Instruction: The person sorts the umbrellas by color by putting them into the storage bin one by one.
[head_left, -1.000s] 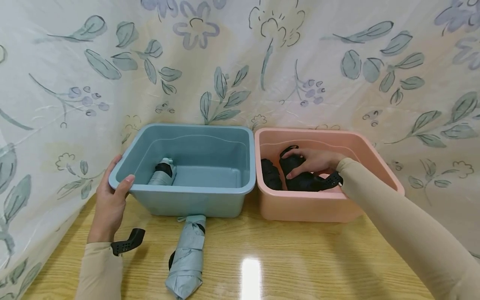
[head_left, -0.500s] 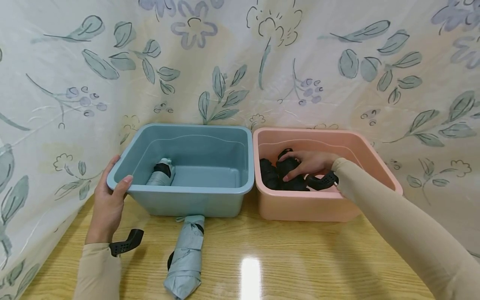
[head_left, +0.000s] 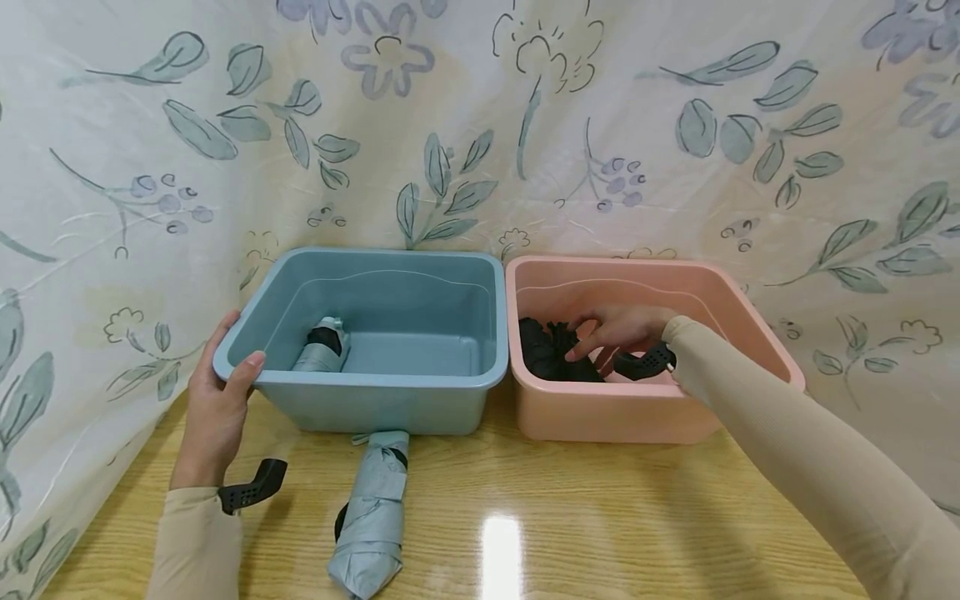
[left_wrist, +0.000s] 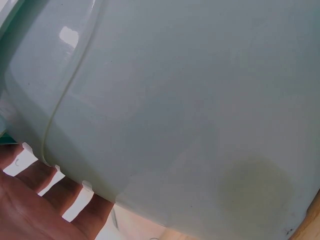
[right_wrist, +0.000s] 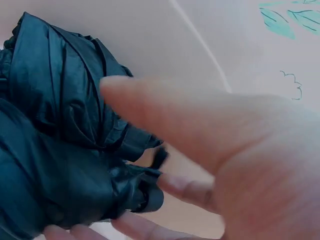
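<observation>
My left hand (head_left: 217,408) holds the left rim of the blue plastic bin (head_left: 397,408), thumb over the edge and fingers against the outer wall. In the left wrist view the fingers (left_wrist: 60,195) lie along that wall. My right hand (head_left: 618,327) reaches inside the pink plastic bin (head_left: 607,417), thumb and fingers spread beside two black folded umbrellas. One black umbrella (right_wrist: 65,85) lies behind the other umbrella (right_wrist: 65,185) in the right wrist view. The thumb (right_wrist: 150,100) is stretched out over them, and fingertips show at the nearer one's lower edge.
A light blue folded umbrella (head_left: 371,517) lies on the wooden table (head_left: 600,517) in front of the blue bin. Another light blue umbrella (head_left: 324,346) is inside that bin. Floral cloth (head_left: 450,125) hangs close behind both bins, which stand side by side.
The black umbrella under my right hand has gone down and left into the pink bin beside the other, and the fingers have loosened from it. My left hand keeps its hold on the blue bin.
</observation>
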